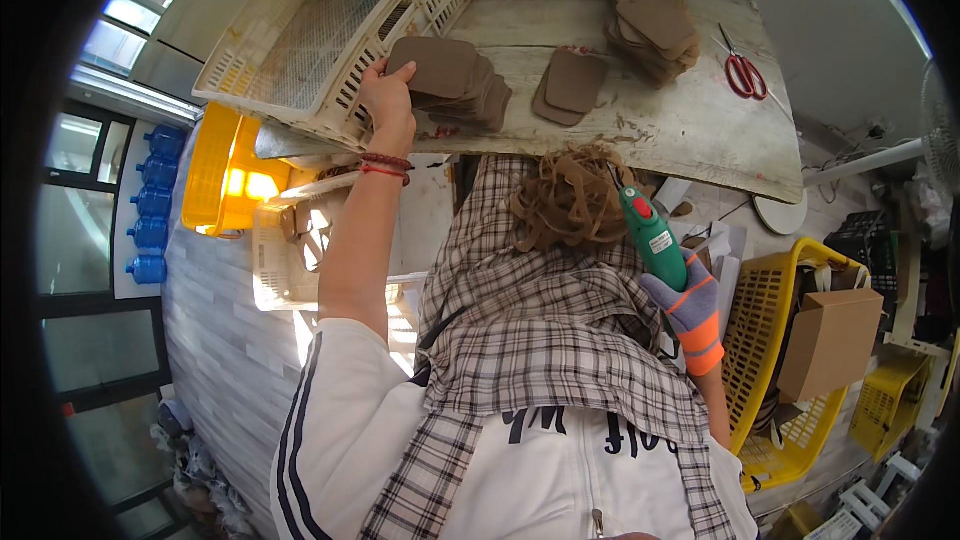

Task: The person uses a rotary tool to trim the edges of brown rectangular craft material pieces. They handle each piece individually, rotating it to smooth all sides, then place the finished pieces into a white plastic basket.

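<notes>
My left hand [385,92] reaches up to the worktable [690,130] and grips the top brown leather piece [435,65] of a fanned stack beside a cream plastic crate [320,30]. My right hand [690,305], in a grey and orange glove, holds a green hand-held power tool [652,232] above my lap. A tangle of brown leather trimmings [570,195] lies on the checked cloth [540,310] across my lap.
More brown leather pieces [655,25] are stacked on the table, one pair [570,85] lying flat. Red scissors [742,72] rest near the table's right end. Yellow crates [225,175] stand left, a yellow basket [775,340] with a cardboard box [830,340] right.
</notes>
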Available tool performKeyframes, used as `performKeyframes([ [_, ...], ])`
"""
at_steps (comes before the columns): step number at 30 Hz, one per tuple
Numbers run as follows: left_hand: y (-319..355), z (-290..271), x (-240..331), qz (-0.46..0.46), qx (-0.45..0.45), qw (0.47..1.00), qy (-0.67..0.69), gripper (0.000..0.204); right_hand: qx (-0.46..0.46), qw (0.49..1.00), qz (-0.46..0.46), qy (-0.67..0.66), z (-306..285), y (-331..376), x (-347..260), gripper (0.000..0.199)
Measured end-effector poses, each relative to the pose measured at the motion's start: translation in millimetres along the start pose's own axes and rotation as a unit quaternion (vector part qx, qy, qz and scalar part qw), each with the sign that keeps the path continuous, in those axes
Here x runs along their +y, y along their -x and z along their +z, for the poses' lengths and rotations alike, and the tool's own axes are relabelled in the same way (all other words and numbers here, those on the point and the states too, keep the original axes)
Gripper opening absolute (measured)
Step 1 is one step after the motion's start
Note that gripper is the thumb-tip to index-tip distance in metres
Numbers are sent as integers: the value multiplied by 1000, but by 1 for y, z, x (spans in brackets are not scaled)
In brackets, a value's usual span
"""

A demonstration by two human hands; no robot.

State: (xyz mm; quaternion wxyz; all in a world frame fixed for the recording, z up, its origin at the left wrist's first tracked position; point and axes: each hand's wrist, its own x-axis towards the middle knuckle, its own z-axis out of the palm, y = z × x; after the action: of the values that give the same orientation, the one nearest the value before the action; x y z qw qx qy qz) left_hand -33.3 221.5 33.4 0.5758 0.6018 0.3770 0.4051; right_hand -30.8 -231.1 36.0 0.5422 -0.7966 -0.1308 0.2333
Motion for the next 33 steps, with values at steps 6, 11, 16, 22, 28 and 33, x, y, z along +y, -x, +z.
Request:
performKeyframes([
  [6,20,22,-9,334,128,817,-453,48,17,1000,6,11,-5,1,5,50],
  [11,88,86,5,451,-71,779,-430,35,36,999,21,-11,-5,-1,19,50],
  [16,101,144,-45,281,-150,789,-525,46,51,999,9,17,-3,-4,22,49],
  [22,106,155,-71,215,-150,834,-486,55,55,998,15,-12,-3,-4,28,48],
  [28,101,158,-80,234,-139,843,-464,55,44,999,14,-24,4,-16,35,48],
  [33,102,158,-59,184,-132,895,-385,42,57,998,18,-13,5,-19,35,46],
])
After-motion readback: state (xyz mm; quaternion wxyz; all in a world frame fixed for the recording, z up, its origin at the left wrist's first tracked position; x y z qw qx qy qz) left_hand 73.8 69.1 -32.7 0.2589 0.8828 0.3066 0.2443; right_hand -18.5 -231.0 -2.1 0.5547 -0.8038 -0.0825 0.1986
